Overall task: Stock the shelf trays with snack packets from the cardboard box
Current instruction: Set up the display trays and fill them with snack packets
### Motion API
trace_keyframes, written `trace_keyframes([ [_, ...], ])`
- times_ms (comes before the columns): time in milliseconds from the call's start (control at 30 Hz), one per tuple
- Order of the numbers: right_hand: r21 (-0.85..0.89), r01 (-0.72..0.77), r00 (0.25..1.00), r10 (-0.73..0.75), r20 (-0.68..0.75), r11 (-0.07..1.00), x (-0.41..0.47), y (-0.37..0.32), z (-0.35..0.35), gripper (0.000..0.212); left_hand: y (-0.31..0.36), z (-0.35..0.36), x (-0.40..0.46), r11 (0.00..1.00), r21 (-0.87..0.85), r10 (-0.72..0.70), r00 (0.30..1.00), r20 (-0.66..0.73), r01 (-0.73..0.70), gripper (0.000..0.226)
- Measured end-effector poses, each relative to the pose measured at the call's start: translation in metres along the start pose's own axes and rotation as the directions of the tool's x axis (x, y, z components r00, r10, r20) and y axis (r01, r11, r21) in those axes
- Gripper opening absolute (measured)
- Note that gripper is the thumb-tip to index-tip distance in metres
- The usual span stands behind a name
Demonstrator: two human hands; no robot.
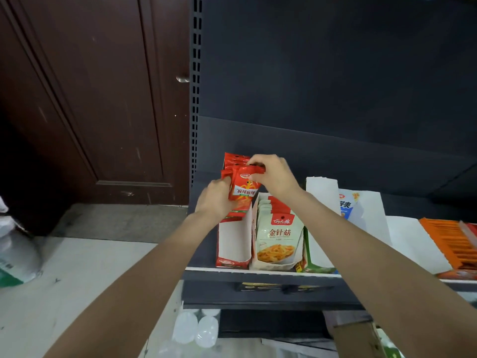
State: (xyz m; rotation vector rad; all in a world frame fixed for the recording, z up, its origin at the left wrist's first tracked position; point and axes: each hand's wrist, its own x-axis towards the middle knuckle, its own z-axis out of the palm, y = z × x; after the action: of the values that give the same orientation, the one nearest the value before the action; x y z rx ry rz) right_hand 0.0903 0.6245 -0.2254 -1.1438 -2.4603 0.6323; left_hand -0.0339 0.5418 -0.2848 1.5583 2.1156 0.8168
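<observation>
Above the leftmost shelf tray [233, 245], both hands held a red snack packet [242, 193] upright: the left hand [213, 200] had its fingers wrapped round the packet's side, and the right hand [273, 175] pinched its top edge. Several red packets [233, 160] already stood at the back of that tray, while its front part was bare, so I judged it partly filled. Next to it, the mushroom-packet tray [277, 244] looked full. Further right, a white tray [322, 223] appeared mostly unfilled. What seemed a cardboard box [353, 339] sat below the shelf; its contents were hidden.
</observation>
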Motion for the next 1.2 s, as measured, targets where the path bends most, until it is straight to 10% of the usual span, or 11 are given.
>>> trace_keyframes([
  [200, -0.295, 0.033, 0.995, -0.003, 0.1, 0.955, 0.001, -0.005, 0.016, 0.022, 0.0, 0.0, -0.006, 0.99, -0.097, 0.081, 0.977, -0.195, -0.102, 0.037],
  [733, 0.02, -0.072, 0.996, 0.073, -0.055, 0.997, -0.071, 0.011, -0.016, 0.021, 0.042, 0.0, -0.046, 0.938, 0.327, 0.207, 0.944, -0.256, -0.117, 0.033],
  [967, 0.15, -0.194, 0.974, 0.208, -0.086, 0.97, -0.166, 0.069, -0.057, 0.019, 0.125, 0.061, -0.102, 0.923, 0.184, 0.367, 0.915, -0.164, -0.338, 0.022],
  [1200, 0.103, -0.376, 0.923, 0.382, -0.043, 0.921, -0.292, 0.177, -0.092, 0.018, 0.219, 0.181, -0.158, 0.962, -0.12, 0.251, 0.967, 0.041, -0.245, 0.019],
])
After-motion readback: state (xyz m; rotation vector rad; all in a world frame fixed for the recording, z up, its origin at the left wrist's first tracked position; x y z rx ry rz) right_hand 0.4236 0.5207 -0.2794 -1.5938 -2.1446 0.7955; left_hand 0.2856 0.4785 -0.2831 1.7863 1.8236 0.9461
